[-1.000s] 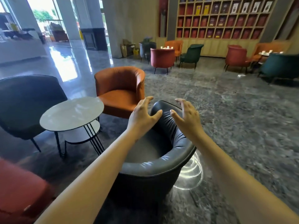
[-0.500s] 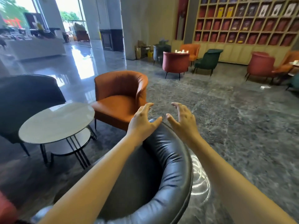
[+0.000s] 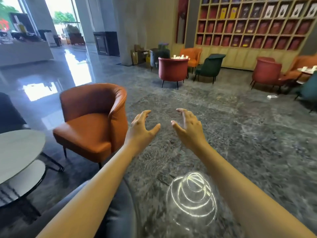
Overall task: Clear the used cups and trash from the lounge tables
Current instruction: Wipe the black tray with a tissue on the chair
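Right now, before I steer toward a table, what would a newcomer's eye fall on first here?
The left grip and right grip, bare hands with fingers spread and holding nothing, reach out at centre over the dark stone floor. Just left of them sits the orange armchair, and far back the bookshelf wall spans the upper right. White cups show just behind the red armchair.

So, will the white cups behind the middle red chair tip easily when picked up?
The white cups look small, so probably light and easy to tip. They stand crowded, so one may knock another. Contents cannot be seen.
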The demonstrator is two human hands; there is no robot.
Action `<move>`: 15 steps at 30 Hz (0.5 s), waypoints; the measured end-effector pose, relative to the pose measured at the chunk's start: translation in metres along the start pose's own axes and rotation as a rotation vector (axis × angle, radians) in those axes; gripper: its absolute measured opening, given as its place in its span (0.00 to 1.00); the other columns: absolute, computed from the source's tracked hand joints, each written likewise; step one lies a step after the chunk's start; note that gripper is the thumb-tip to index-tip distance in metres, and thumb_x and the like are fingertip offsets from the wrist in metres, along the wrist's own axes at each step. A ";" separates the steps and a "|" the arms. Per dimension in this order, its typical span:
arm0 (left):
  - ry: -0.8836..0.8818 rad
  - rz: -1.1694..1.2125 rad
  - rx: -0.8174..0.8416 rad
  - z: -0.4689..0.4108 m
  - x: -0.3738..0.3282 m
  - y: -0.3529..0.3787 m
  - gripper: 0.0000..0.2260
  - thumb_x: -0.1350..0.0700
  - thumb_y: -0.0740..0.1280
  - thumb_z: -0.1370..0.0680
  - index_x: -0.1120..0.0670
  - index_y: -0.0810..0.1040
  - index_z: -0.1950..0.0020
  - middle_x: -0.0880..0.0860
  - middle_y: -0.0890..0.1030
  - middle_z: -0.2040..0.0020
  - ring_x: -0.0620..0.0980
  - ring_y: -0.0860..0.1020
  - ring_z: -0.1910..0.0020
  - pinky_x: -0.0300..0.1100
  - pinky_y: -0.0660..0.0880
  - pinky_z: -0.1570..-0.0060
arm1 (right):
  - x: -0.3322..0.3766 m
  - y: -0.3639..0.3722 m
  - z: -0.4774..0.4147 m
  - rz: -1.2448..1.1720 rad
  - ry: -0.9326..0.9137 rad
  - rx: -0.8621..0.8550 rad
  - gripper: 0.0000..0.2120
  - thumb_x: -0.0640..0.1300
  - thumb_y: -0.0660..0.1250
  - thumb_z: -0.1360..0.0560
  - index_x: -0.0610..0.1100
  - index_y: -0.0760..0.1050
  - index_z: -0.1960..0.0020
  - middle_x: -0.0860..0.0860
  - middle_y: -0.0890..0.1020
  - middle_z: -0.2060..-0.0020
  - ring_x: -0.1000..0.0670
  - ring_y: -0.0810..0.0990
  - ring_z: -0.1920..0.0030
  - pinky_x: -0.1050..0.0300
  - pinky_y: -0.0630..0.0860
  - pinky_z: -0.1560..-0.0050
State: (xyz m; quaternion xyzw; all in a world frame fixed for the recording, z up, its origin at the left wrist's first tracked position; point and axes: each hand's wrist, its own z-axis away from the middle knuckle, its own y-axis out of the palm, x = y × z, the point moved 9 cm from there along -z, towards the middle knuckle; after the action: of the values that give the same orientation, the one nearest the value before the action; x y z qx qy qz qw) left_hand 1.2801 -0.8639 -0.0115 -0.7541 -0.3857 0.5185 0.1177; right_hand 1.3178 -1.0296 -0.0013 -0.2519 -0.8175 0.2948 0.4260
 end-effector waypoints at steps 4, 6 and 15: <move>0.013 0.053 -0.004 -0.101 -0.009 0.089 0.25 0.48 0.69 0.27 0.53 0.68 0.32 0.53 0.73 0.36 0.52 0.73 0.40 0.47 0.71 0.44 | -0.088 -0.007 -0.093 0.030 0.006 0.003 0.23 0.52 0.61 0.24 0.46 0.63 0.31 0.46 0.70 0.35 0.46 0.68 0.36 0.49 0.61 0.39; 0.008 0.065 0.005 -0.151 -0.016 0.131 0.26 0.49 0.69 0.27 0.54 0.67 0.32 0.54 0.72 0.35 0.52 0.73 0.39 0.47 0.71 0.44 | -0.129 -0.012 -0.139 0.040 0.021 0.022 0.23 0.52 0.60 0.24 0.46 0.63 0.31 0.46 0.70 0.35 0.46 0.68 0.36 0.49 0.62 0.39; 0.065 0.058 -0.001 -0.376 -0.043 0.288 0.25 0.48 0.68 0.27 0.53 0.68 0.32 0.52 0.73 0.36 0.49 0.73 0.40 0.44 0.71 0.44 | -0.314 -0.044 -0.338 0.039 0.062 -0.041 0.23 0.52 0.60 0.23 0.45 0.63 0.31 0.46 0.70 0.36 0.46 0.68 0.36 0.48 0.62 0.39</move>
State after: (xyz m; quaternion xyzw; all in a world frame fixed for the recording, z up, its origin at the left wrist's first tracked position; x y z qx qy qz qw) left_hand 1.7337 -1.0044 0.0158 -0.7813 -0.3599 0.4968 0.1147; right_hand 1.7563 -1.1787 0.0139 -0.2854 -0.8047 0.2785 0.4398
